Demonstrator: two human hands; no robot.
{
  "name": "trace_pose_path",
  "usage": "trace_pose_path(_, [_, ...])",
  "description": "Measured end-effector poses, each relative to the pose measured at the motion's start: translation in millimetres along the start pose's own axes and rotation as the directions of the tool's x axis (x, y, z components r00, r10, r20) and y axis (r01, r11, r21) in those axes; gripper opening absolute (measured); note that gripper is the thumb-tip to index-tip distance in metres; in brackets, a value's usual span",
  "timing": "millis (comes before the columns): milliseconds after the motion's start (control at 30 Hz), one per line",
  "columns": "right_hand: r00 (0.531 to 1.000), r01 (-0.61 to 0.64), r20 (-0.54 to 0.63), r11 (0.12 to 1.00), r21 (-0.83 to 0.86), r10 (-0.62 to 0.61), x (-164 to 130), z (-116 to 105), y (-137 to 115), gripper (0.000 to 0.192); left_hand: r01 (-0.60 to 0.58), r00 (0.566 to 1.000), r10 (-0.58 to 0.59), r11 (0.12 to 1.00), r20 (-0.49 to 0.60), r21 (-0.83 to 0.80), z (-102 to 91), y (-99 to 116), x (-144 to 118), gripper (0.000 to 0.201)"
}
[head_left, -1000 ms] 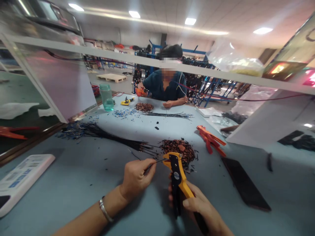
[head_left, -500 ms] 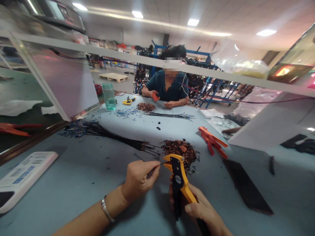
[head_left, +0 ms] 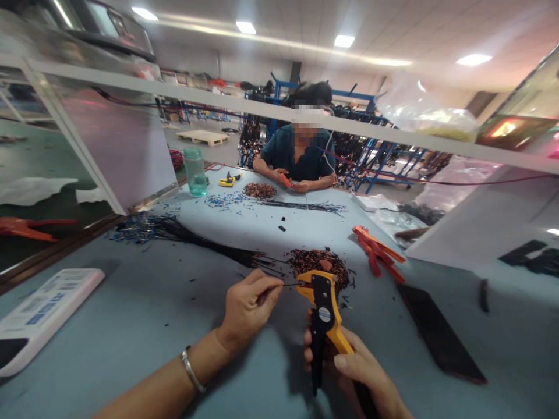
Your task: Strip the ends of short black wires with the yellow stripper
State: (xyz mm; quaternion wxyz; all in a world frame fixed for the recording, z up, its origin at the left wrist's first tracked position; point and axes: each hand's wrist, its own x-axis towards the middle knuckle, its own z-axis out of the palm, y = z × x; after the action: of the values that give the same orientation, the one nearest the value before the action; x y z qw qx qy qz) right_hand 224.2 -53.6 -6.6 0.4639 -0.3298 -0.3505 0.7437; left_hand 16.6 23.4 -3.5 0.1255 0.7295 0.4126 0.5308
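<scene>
Between thumb and forefinger, my left hand [head_left: 251, 302] pinches a thin black wire [head_left: 289, 284], whose end reaches to the jaws of a wire stripper. My right hand [head_left: 358, 361] is wrapped round the handles of that yellow and black wire stripper [head_left: 323, 308], which stands upright with its jaws pointing left. Just behind the tool lies a heap of black and copper-coloured wire scraps [head_left: 318, 260]. A long bundle of black wires [head_left: 213, 247] stretches away to the left, ending in blue tips.
Orange-handled pliers [head_left: 378, 253] and a black phone-like slab [head_left: 441, 334] lie at the right. A white box-like device [head_left: 48, 320] is at the left. Across the table sit a green bottle [head_left: 194, 173], another yellow tool [head_left: 229, 180] and a person [head_left: 299, 154] holding a red tool.
The wire stripper has shifted a little to the right, away from my left hand's fingers. Across the table, the person's hands have come together around the red tool.
</scene>
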Motion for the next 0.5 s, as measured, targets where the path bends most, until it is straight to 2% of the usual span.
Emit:
trace_pose_path(133, [1.0,0.011,-0.004,0.997,0.077,-0.011,0,3,-1,0.052,0.005,1.0,-0.005,1.0,-0.018,-0.009,1.3,-4,2,0.015])
trace_pose_path(267, [1.0,0.021,-0.018,0.992,0.122,-0.019,3,4,-1,0.047,0.077,0.997,-0.078,0.996,-0.007,-0.037,1.0,-2,1,0.013])
trace_pose_path(367, [1.0,0.016,-0.02,0.99,0.139,-0.013,4,3,0,0.046,0.122,0.991,-0.123,0.992,-0.06,-0.028,-4.0,3,2,0.011])
trace_pose_path(433, [1.0,0.017,-0.017,0.991,0.131,-0.015,3,4,0,0.048,0.077,0.99,-0.074,0.997,-0.122,0.021,-9.9,8,3,0.011])
trace_pose_path(500, [1.0,0.02,-0.014,0.995,0.094,-0.019,2,4,-2,0.051,-0.083,0.984,0.101,0.989,-0.146,0.125,-16.2,13,3,0.01])
